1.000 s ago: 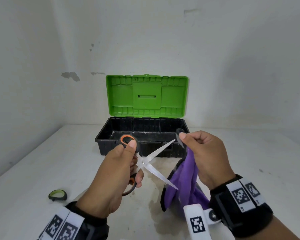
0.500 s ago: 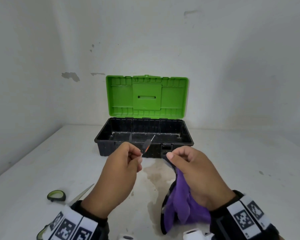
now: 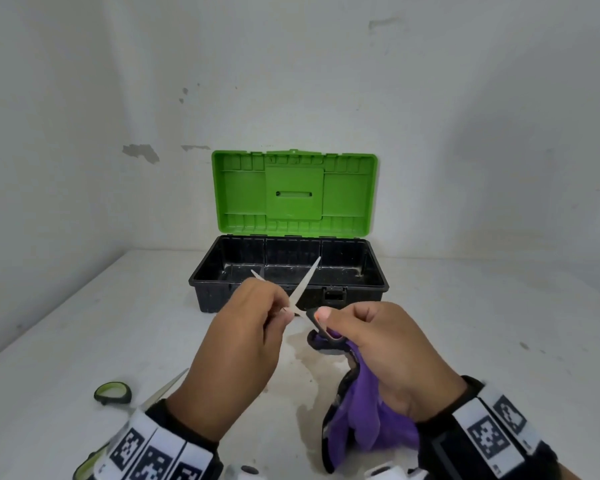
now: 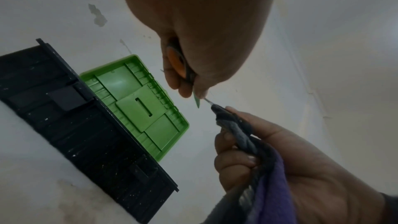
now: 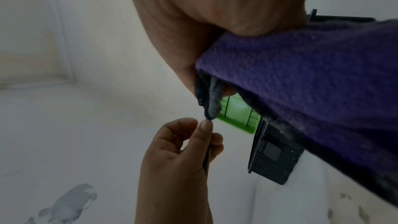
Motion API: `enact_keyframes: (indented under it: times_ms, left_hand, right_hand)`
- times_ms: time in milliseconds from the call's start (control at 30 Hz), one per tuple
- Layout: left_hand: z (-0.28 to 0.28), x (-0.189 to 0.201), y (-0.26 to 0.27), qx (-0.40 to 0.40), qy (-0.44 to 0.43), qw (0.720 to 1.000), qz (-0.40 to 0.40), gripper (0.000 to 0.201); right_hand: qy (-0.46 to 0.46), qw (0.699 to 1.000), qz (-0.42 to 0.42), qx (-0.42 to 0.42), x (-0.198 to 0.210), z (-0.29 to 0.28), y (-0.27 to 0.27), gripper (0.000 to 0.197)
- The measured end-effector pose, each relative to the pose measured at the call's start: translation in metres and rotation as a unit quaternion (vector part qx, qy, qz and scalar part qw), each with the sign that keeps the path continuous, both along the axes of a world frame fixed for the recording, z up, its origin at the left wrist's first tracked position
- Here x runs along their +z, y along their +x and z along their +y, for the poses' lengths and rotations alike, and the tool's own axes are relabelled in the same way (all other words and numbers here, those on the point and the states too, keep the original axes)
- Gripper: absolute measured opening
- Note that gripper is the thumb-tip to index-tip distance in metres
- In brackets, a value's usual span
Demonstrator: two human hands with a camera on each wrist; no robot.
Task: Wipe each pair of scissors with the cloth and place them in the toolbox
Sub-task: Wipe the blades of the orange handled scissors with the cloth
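Observation:
My left hand grips the orange-handled scissors with their blades spread and pointing up and away, over the front of the toolbox. The orange handle shows inside that fist in the left wrist view. My right hand pinches the purple cloth by its dark edge, against the scissors' metal right beside my left fingertips. The rest of the cloth hangs down from the palm. The toolbox has a black base with its green lid standing open.
A second pair of scissors with a green and black handle lies on the white table at the lower left, partly hidden behind my left wrist. White walls close in on the left and behind the toolbox. A damp stain marks the table under my hands.
My left hand has turned the scissors, so the blades now point away at the toolbox instead of to the right. My right hand with the cloth has dropped lower, next to my left fingers.

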State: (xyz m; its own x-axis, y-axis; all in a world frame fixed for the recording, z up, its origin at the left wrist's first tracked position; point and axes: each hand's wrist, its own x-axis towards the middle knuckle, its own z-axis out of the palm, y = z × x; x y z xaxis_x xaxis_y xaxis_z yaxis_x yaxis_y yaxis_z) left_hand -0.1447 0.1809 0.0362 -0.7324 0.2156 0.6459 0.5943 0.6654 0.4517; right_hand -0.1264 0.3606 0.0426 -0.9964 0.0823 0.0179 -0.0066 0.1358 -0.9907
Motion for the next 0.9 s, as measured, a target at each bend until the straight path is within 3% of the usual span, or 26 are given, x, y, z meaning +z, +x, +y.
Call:
enact_keyframes:
  times_ms: [67, 167, 233, 300, 467, 667, 767, 900]
  left_hand:
    - [0.000, 0.001, 0.004, 0.039, 0.068, 0.997, -0.028, 0.024]
    - [0.002, 0.006, 0.011, 0.072, 0.154, 0.965, -0.201, 0.026]
    - [0.002, 0.011, 0.015, 0.052, 0.207, 0.932, -0.294, 0.032]
    - [0.001, 0.015, 0.016, 0.018, 0.248, 0.912, -0.325, 0.039]
    - [-0.003, 0.021, 0.016, 0.004, 0.234, 0.941, -0.243, 0.062]
    - [-0.011, 0.026, 0.016, 0.035, 0.217, 0.959, -0.181, 0.067]
    - [-0.011, 0.029, 0.019, 0.045, 0.204, 0.963, -0.170, 0.061]
    - [-0.007, 0.026, 0.017, 0.052, 0.183, 0.967, -0.169, 0.058]
  right_hand:
    - [-0.016, 1.000, 0.016, -0.021, -0.003, 0.000, 0.003, 0.032]
    - [0.004, 0.995, 0.074, -0.068, -0.004, -0.001, 0.008, 0.030]
    - [0.030, 0.991, 0.109, -0.078, -0.004, -0.003, 0.011, 0.028]
    - [0.058, 0.987, 0.130, -0.074, -0.007, -0.005, 0.014, 0.026]
    - [0.061, 0.983, 0.170, 0.008, -0.004, -0.008, 0.024, 0.030]
    - [0.036, 0.989, 0.100, 0.100, -0.005, 0.031, 0.017, 0.037]
    - [0.039, 0.993, 0.104, 0.042, 0.000, 0.050, 0.007, 0.024]
    - [0.022, 0.981, 0.186, -0.045, 0.016, 0.052, 0.006, 0.013]
